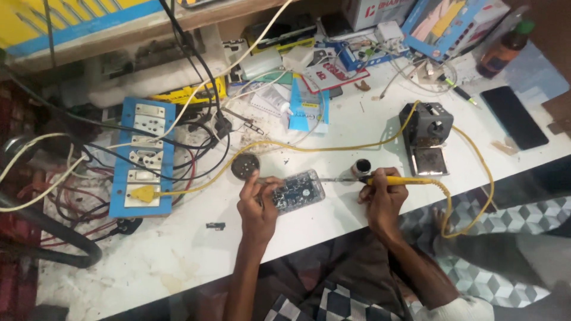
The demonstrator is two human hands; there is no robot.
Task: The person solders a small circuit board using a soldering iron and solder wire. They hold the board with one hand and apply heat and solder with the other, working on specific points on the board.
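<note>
My left hand grips the left end of a small circuit board in a clear case, holding it flat on the white table. My right hand holds a yellow-handled soldering iron. Its metal tip points left and reaches the right edge of the board. The iron's yellow cord loops off the table's front edge and back to the left. A small dark tin sits just behind the iron's tip.
A blue switch-and-socket board with a yellow plug lies at left among black and white cables. A grey iron stand sits right of centre, a black phone and a brown bottle far right. Boxes and packets crowd the back.
</note>
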